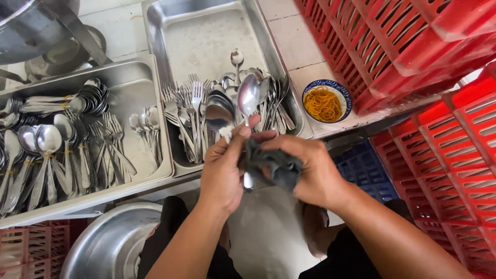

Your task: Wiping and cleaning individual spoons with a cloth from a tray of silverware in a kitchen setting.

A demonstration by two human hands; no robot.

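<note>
Red crates (413, 46) filled the upper right. Two steel trays (206, 31) on the table kept sorted cutlery within reach. At centre, the left hand (222, 175) gripped several spoons (248, 95) bowls-up — the right hand (315, 173) closed around a dark cloth (271, 165), wrapped round their handles for wiping.

Hands wiping spoons over steel trays

The left hand (222, 173) grips a few spoons (235, 106) (perhaps three) upright, while the right hand (312, 173) presses a dark cloth (271, 165) around their handles, above a steel tray (206, 36) of forks and spoons.
</note>
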